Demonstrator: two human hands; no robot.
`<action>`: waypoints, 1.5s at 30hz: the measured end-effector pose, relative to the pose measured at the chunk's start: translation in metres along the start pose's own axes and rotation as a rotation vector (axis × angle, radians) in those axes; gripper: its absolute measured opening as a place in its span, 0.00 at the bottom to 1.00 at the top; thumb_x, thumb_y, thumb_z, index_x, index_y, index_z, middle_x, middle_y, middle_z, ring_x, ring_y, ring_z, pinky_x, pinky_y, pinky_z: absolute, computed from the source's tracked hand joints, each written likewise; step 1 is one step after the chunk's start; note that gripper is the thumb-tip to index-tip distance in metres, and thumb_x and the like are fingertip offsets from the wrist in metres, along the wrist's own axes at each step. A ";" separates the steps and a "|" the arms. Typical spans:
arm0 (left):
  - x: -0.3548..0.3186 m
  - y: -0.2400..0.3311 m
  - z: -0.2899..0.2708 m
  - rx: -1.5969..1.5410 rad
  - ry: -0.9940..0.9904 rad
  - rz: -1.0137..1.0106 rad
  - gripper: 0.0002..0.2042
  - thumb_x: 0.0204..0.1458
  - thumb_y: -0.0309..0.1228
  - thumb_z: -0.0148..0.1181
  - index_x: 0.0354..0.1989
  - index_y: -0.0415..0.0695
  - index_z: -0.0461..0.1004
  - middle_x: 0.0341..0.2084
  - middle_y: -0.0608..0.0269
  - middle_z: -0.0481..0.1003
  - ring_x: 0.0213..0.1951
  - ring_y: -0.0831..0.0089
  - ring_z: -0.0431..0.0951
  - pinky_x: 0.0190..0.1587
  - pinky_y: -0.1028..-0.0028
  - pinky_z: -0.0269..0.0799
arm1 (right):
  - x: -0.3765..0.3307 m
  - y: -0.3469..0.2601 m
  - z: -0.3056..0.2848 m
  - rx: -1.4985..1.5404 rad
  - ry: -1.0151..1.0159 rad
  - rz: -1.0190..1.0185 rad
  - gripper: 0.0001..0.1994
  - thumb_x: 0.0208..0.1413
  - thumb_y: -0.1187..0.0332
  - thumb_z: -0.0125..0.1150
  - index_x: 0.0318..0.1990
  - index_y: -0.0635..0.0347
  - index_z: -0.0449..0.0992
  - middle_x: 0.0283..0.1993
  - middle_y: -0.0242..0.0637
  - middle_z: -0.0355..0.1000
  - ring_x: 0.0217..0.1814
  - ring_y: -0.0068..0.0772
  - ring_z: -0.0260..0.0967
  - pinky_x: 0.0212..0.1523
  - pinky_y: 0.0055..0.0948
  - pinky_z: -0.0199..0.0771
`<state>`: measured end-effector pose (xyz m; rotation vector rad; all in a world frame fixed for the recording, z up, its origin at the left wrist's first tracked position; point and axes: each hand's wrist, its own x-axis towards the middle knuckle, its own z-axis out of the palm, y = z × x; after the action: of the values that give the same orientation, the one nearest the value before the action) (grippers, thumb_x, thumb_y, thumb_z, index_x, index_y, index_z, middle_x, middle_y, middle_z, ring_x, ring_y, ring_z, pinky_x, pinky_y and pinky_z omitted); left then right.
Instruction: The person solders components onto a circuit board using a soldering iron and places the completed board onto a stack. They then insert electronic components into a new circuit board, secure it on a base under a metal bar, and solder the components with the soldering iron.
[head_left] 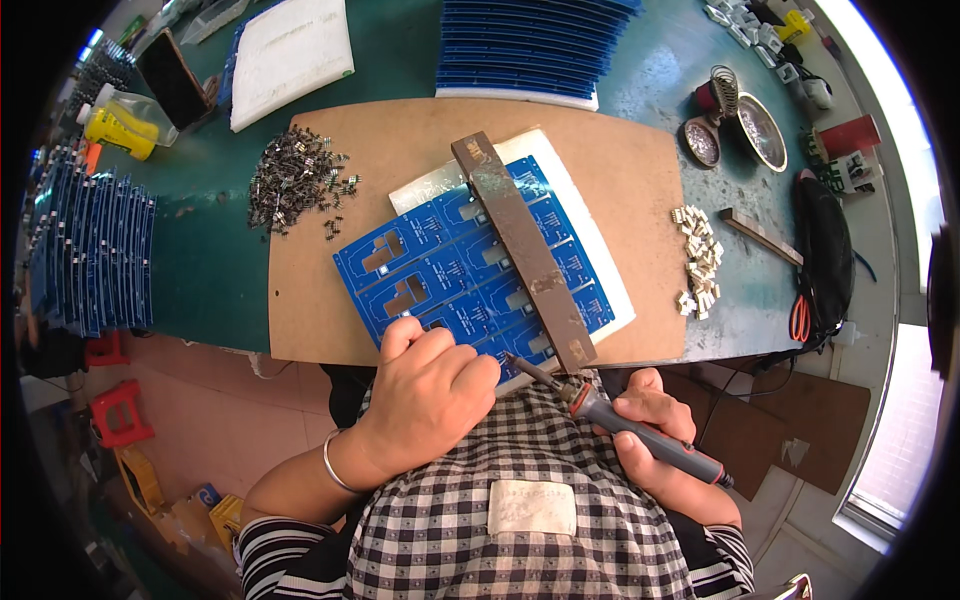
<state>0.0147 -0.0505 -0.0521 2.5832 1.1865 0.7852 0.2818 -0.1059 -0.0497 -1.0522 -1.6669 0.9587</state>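
Observation:
A blue circuit board panel (468, 312) with cut-out openings lies at a slant on a white foam pad (610, 285). Across it rests a dark metal bar (525, 250). My right hand (652, 425) is wrapped round the grey handle of a soldering iron (640, 436), whose tip points left at the panel's near edge. Close to that tip, my left hand (430, 395) is closed with curled fingers over the panel's near corner. Whatever its fingertips hold is hidden beneath the hand.
On the brown work board (370, 130) lie a heap of small black components (295, 180) and white connectors (698, 260). Blue board stacks (530, 45) stand behind and left. A metal bowl (762, 132), iron stand (716, 95) and orange-handled scissors (799, 318) are at right.

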 end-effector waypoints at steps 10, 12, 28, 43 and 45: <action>0.005 -0.003 -0.002 -0.015 -0.051 -0.047 0.09 0.40 0.24 0.67 0.28 0.47 0.73 0.18 0.71 0.68 0.26 0.70 0.67 0.41 0.64 0.56 | 0.008 0.002 0.002 0.001 0.006 -0.030 0.13 0.53 0.64 0.66 0.41 0.63 0.76 0.25 0.34 0.78 0.24 0.28 0.72 0.39 0.33 0.63; 0.007 -0.003 -0.002 -0.008 -0.038 -0.063 0.08 0.40 0.25 0.67 0.28 0.48 0.74 0.18 0.72 0.67 0.26 0.71 0.67 0.41 0.64 0.55 | 0.009 0.001 0.001 -0.017 0.000 -0.040 0.13 0.53 0.64 0.66 0.41 0.63 0.76 0.25 0.34 0.78 0.24 0.28 0.72 0.39 0.33 0.63; -0.011 0.005 -0.005 -0.083 0.143 -0.103 0.09 0.41 0.24 0.66 0.27 0.49 0.71 0.19 0.72 0.67 0.26 0.70 0.66 0.38 0.65 0.58 | -0.004 -0.006 -0.010 -0.044 0.030 -0.067 0.13 0.52 0.64 0.67 0.39 0.63 0.77 0.27 0.35 0.78 0.24 0.30 0.70 0.41 0.34 0.63; -0.012 0.010 0.002 0.008 0.056 -0.026 0.09 0.39 0.26 0.63 0.23 0.50 0.67 0.18 0.72 0.65 0.25 0.71 0.65 0.38 0.67 0.56 | -0.008 -0.004 -0.005 -0.012 -0.010 -0.068 0.12 0.53 0.64 0.65 0.40 0.61 0.75 0.25 0.32 0.78 0.23 0.27 0.72 0.40 0.33 0.63; -0.011 0.009 0.003 0.015 0.046 -0.026 0.09 0.39 0.26 0.63 0.23 0.50 0.66 0.17 0.72 0.64 0.25 0.71 0.64 0.38 0.67 0.56 | -0.007 -0.003 -0.004 -0.010 -0.009 -0.068 0.12 0.53 0.64 0.65 0.40 0.62 0.75 0.24 0.32 0.78 0.23 0.27 0.72 0.40 0.33 0.63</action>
<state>0.0165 -0.0651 -0.0557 2.5694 1.2417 0.8380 0.2868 -0.1128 -0.0477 -0.9921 -1.7053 0.9130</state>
